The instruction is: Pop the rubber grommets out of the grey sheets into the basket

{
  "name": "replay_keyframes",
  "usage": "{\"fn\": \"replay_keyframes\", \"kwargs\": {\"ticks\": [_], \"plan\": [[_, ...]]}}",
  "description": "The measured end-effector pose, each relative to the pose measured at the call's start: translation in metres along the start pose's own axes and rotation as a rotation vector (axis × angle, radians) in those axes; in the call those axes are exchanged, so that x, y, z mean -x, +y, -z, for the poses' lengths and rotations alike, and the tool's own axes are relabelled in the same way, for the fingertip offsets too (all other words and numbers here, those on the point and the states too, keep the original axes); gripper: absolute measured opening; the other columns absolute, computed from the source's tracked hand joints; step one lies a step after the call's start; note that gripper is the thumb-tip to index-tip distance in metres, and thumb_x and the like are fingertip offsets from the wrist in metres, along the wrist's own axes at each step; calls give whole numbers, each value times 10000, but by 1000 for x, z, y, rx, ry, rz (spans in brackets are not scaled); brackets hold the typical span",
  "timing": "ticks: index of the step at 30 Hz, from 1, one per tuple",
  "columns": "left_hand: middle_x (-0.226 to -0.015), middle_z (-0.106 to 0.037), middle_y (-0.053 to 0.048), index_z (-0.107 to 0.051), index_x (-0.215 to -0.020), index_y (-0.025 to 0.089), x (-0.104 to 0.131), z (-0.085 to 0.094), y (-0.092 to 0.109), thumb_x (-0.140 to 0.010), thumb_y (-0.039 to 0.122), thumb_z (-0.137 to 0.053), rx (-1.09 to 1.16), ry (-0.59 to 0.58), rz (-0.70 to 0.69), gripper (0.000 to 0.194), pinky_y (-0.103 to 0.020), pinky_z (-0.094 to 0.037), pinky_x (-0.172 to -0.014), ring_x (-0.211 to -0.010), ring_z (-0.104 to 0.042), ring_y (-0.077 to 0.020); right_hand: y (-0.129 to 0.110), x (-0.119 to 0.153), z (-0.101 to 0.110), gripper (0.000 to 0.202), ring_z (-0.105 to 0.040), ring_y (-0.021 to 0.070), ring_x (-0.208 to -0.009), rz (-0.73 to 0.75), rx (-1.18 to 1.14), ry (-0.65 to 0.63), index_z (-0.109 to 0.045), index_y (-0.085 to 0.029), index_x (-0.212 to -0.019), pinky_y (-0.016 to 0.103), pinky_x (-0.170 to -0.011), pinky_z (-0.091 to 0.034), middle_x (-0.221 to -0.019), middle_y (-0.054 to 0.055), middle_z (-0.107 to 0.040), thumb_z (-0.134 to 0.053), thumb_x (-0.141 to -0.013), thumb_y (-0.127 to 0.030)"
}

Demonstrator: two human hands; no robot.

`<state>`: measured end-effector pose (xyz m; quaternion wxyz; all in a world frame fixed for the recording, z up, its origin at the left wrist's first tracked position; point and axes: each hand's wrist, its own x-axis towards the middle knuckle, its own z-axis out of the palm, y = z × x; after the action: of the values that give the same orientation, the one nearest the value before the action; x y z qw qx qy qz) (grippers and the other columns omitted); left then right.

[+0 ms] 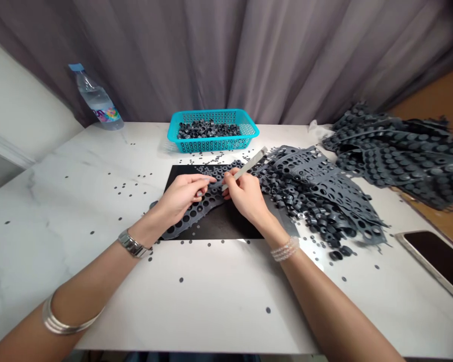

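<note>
Standing far left is a capped bottle [100,103] with clear liquid in it, then the left hand [184,193] on the holed grey strip [192,217], which lies slanted across a black mat [219,223]; index finger out, can't tell if the thumb and others pinch it. Behind, by the curtain [211,50], a teal basket [211,146] holds a heap of small dark rings [207,129]; right hand [245,193] has fingers clamped on a pale stick [251,165], lower end near the strip. Further right: loose rings [320,216] piled against holed sheets [309,171], then studded sheets [400,153] and a phone [440,259].
</note>
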<state>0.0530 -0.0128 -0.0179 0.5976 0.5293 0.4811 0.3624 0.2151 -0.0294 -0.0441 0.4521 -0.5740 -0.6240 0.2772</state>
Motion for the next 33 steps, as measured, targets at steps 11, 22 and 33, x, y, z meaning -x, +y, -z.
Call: {"fn": "replay_keyframes", "kwargs": {"ticks": [11,22,33], "plan": [[-623,-595,-18,-692,-988,114,0,-15,-14,-811,149,-532,-1006,44,-378,241,-312,-364,-626,-618,-555,-187,-3,2,-1,267,-607,157,-596,58,76,-34,-539,-209,-734,242,-612,-420,-609,0,-596,-412,-946,-309],[-707,-611,-41,-579,-790,187,-3,-16,-24,-843,127,-490,-963,51,-463,120,-311,-361,-642,-675,-576,-198,-5,4,-3,265,-577,155,-569,116,198,-25,-519,-214,-727,242,-593,-362,-605,-1,-589,-397,-952,-284],[-692,-501,-25,-580,-753,110,3,21,5,-840,72,-552,470,137,-7,99,-163,-304,-450,-534,-404,-57,0,1,-4,252,-625,157,-596,-2,-6,-9,-562,-201,-738,237,-592,-454,-612,11,-613,-436,-918,-324]]}}
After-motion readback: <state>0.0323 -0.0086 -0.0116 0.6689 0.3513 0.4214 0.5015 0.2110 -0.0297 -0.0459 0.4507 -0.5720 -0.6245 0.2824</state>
